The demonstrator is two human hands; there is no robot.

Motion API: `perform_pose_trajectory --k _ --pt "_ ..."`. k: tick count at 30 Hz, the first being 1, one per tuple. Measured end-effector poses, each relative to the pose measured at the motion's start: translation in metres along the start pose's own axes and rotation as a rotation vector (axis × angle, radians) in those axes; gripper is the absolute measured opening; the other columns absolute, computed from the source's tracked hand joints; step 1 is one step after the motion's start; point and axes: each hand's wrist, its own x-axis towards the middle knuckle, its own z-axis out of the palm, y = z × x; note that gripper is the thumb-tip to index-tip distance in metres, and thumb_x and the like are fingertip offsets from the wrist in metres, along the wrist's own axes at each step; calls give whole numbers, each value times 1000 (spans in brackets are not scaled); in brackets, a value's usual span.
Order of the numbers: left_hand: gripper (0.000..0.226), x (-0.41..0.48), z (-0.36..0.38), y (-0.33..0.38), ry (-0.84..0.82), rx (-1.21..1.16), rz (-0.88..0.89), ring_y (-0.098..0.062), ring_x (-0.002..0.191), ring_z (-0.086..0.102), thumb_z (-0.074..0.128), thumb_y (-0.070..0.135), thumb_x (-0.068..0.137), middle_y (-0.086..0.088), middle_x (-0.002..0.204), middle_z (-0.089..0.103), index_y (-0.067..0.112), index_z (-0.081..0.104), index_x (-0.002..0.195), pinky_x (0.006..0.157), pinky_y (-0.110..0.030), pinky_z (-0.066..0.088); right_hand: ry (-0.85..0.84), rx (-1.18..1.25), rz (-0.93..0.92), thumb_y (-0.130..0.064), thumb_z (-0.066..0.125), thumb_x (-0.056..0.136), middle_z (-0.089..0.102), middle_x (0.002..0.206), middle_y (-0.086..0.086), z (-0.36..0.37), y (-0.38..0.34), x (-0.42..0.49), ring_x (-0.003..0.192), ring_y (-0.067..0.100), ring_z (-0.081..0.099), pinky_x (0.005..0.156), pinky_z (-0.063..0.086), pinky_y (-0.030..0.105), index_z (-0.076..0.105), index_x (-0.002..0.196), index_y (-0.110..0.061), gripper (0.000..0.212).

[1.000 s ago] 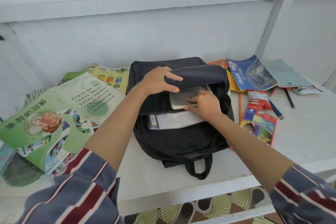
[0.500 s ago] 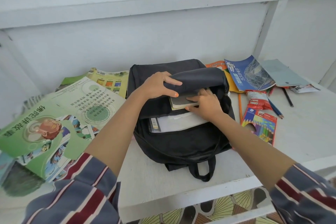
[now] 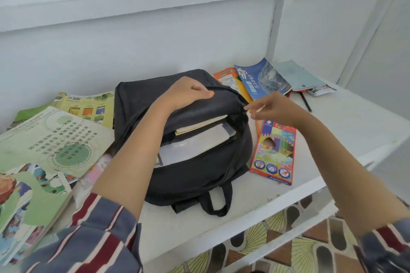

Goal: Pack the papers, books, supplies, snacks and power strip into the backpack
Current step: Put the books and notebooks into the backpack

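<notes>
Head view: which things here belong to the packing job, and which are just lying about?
Job: backpack, gripped by left hand, right hand pinching at its zip; papers inside; green books; blue book; orange packet; pencil box; black pencil.
Not the job: white shelf, patterned floor; nothing loose looks unrelated.

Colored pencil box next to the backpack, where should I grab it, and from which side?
Probably take the pencil box by its right long edge, coming from the right with the right hand. It lies flat, lengthwise away from you, and its left edge sits close beside the backpack, so the right side looks freer for fingers.
</notes>
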Motion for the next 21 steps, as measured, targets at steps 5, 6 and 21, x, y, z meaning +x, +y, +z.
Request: perform_pose_trajectory --k 5,6,21 --pt "13 41 41 43 61 -90 121 -3 82 54 62 26 89 8 86 60 19 68 98 74 -17 41 112 37 51 -10 66 84 67 89 4 -46 44 12 74 3 60 64 46 15 69 99 -19 18" --pt "15 52 51 50 54 -112 123 -2 78 52 63 25 88 8 81 56 19 66 102 70 -15 39 140 50 48 -8 66 83 66 82 4 -55 56 17 65 -1 59 61 45 11 69 101 -17 20" --pt "54 184 200 104 125 -276 -169 -12 90 51 63 18 88 -3 99 53 12 39 136 65 -13 40 95 117 36 -7 64 82 62 89 -4 -152 196 141 77 13 54 69 44 27 67 108 -26 33"
